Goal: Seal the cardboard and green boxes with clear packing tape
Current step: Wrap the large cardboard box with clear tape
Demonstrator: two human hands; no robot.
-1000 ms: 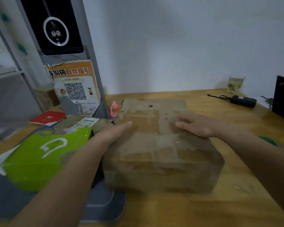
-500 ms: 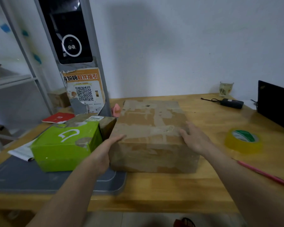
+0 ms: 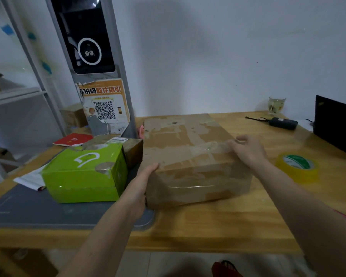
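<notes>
A large cardboard box [image 3: 190, 156], covered in old tape, lies on the wooden table [image 3: 218, 222]. My left hand [image 3: 142, 182] presses flat against its near left side, with the thumb at the top edge. My right hand [image 3: 248, 150] holds the top right edge, its fingers bent over the box top. A green box [image 3: 84, 172] with a white logo stands to the left on a grey mat [image 3: 28, 210]. The roll of clear packing tape [image 3: 297, 166] lies flat on the table, right of my right forearm and untouched.
A small brown box [image 3: 133, 150] sits behind the green box. A kiosk post [image 3: 92, 56] with a QR poster stands at the back left, with a red booklet [image 3: 74, 139] beside it. At the right are a black screen [image 3: 336, 124], a glass [image 3: 276, 104], a black device [image 3: 283, 122] and a pink pen [image 3: 344, 215].
My right hand slid from the box top to its right edge and its fingers bent. My left hand dropped to the near left side. The view pulled back.
</notes>
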